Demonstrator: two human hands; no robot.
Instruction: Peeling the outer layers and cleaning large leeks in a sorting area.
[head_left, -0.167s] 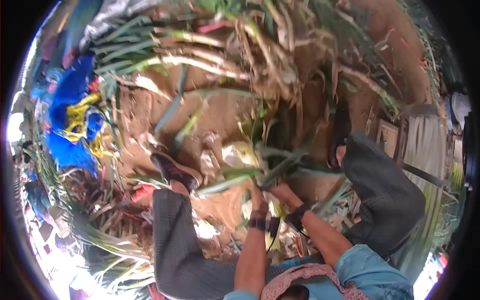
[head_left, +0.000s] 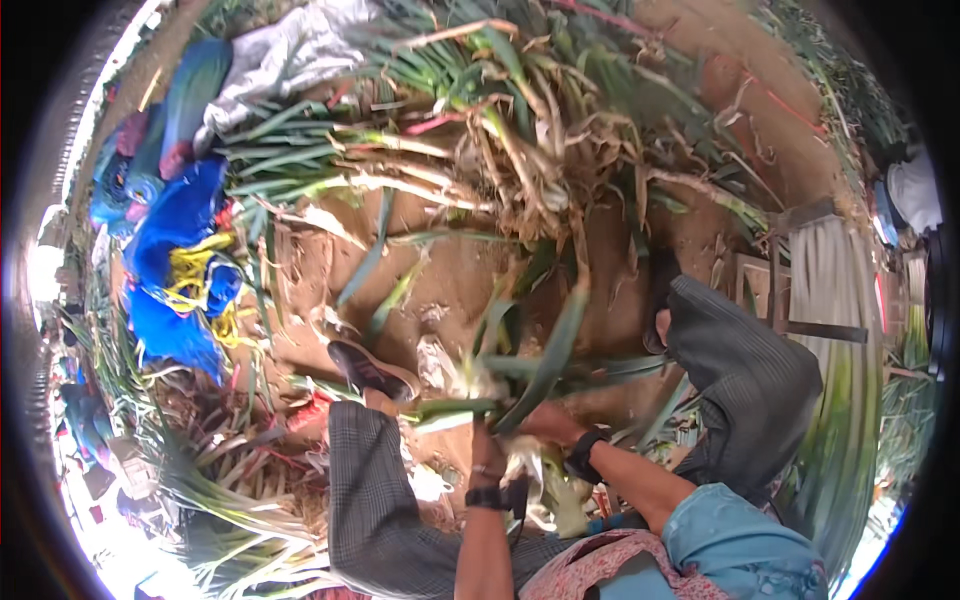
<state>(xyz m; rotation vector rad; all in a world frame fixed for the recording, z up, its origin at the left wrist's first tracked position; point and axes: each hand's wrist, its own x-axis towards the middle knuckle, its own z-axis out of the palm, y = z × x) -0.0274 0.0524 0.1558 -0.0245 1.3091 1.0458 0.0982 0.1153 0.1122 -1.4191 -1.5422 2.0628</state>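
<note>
My left hand (head_left: 487, 452) and my right hand (head_left: 552, 423) are close together between my knees, both closed on a long green onion (head_left: 548, 372). Its broad green leaves bend up and away from my fingers, and some stick out to the left and right. The leaves partly cover my fingertips. Below my right hand, pale peeled leaf scraps (head_left: 562, 490) lie near my lap. Beyond my hands a large heap of unpeeled green onions (head_left: 530, 150) lies on the soil, with brown, dry outer skins.
A blue sack with yellow cord (head_left: 175, 330) lies at the left. Below it is a pile of white-stemmed onions (head_left: 240, 500). On the right, cleaned onions (head_left: 832, 290) lie stacked beside a metal frame (head_left: 825, 331). My shoe (head_left: 372, 372) rests on the dirt.
The whole view has shifted. My hands stay together on the onion, a little further left and lower in the picture, and one leaf now arches higher above them.
</note>
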